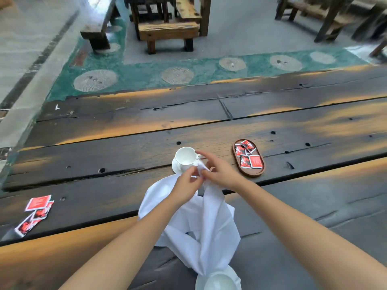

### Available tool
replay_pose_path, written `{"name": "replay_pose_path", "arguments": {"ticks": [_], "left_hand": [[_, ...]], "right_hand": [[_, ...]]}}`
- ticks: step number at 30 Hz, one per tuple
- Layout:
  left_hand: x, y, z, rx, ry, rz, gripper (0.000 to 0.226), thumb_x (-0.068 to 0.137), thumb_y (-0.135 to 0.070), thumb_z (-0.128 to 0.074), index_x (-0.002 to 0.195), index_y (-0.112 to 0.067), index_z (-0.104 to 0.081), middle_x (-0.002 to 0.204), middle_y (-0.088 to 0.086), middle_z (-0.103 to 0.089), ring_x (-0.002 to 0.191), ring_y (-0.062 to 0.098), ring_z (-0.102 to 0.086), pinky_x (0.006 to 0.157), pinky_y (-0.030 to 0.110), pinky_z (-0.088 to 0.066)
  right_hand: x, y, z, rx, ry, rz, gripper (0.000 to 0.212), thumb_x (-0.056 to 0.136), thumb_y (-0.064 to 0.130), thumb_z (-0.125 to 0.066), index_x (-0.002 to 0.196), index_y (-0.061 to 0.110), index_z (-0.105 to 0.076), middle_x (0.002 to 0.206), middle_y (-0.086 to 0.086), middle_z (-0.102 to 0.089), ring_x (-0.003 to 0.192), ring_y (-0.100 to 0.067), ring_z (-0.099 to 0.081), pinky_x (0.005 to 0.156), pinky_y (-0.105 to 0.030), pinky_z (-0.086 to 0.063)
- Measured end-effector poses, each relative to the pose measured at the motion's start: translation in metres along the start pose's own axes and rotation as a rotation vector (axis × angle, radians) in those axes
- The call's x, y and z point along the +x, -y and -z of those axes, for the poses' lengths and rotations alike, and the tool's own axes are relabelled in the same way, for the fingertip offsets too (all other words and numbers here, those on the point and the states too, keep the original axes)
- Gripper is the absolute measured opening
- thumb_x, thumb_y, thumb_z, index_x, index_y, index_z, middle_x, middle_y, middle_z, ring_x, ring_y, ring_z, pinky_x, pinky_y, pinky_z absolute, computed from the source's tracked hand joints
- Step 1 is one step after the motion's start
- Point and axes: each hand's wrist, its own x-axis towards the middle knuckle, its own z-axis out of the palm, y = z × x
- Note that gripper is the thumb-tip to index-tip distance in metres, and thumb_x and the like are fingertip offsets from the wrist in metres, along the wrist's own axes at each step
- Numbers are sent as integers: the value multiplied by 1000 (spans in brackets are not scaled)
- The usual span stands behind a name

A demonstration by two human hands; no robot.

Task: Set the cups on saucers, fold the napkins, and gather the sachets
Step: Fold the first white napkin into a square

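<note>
A white cloth napkin (201,225) hangs lifted above the dark wooden table (125,155). My left hand (188,181) and my right hand (219,172) both pinch its top edge, close together. Just behind the hands a white cup (185,159) stands on a saucer (175,167). A second white cup (219,282) on a saucer sits at the near edge, partly under the napkin's lower end. Several red sachets (248,156) lie in an oval wooden tray (259,172) to the right. More red sachets (36,210) lie loose at the table's left.
Wooden benches (167,32) and tables stand on the grey floor beyond the table's far edge. A green strip with round stone pads (177,75) runs along that edge.
</note>
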Motion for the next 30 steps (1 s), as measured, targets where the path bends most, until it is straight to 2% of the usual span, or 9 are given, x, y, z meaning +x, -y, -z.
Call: {"name": "replay_pose_path", "arguments": {"ticks": [3,5,8,12,16,21,24,27,30], "left_hand": [[-7,-15,5,51,-47,-90,13,91,-19,-56,78,-16,-55,79,3,-59,74,16,-55,69,28,-43],[-14,-26,12,121,-61,-141,24,87,-29,-55,68,-15,-50,66,0,-46,64,15,-41,62,32,-33],[-29,-48,25,201,-58,-219,25,84,-28,-51,67,-10,-46,61,-5,-35,59,12,-31,56,28,-26],[-50,-70,52,304,-116,-309,20,89,-18,-54,71,-8,-53,64,0,-46,60,8,-38,56,21,-32],[-68,-89,85,438,-206,-376,25,85,-28,-52,77,-5,-56,67,3,-49,62,11,-40,59,29,-31],[-95,-98,118,538,-281,-344,18,88,-27,-55,73,-16,-58,65,-2,-54,61,12,-43,58,30,-32],[-116,-91,137,601,-359,-270,17,88,-31,-53,76,-25,-62,71,1,-64,65,22,-52,59,30,-34],[-139,-84,151,647,-496,-205,19,90,-31,-51,76,-29,-64,74,-3,-67,72,21,-59,60,32,-39],[-159,-79,163,666,-651,-150,18,87,-25,-50,82,-27,-67,80,-6,-69,77,19,-60,64,34,-46]], "right_hand": [[-10,23,16,-144,49,83,46,88,13,-52,130,30,-52,84,8,-59,69,0,-48,65,-11,-37],[-13,37,28,-212,51,134,28,87,10,-54,111,21,-64,83,5,-61,69,-5,-49,66,-19,-39],[-12,60,45,-255,20,204,10,84,8,-59,85,15,-66,66,11,-53,59,-2,-45,58,-21,-35],[-6,92,55,-289,-88,303,9,79,21,-63,74,29,-62,69,-3,-63,65,-19,-54,64,-36,-46],[-2,129,58,-247,-207,379,6,71,44,-56,70,38,-58,69,3,-63,70,-17,-56,68,-42,-51],[-2,182,72,-53,-388,523,6,81,23,-67,77,26,-62,66,5,-56,63,-14,-53,63,-33,-46],[-3,214,87,79,-473,559,10,84,18,-65,76,24,-61,68,4,-58,57,-16,-56,53,-29,-48],[-4,241,95,244,-479,596,6,86,12,-64,80,14,-61,62,2,-58,44,-11,-56,45,-25,-50],[-4,260,93,353,-449,614,9,87,13,-63,79,16,-60,64,-3,-60,44,-10,-60,48,-25,-53]]}}
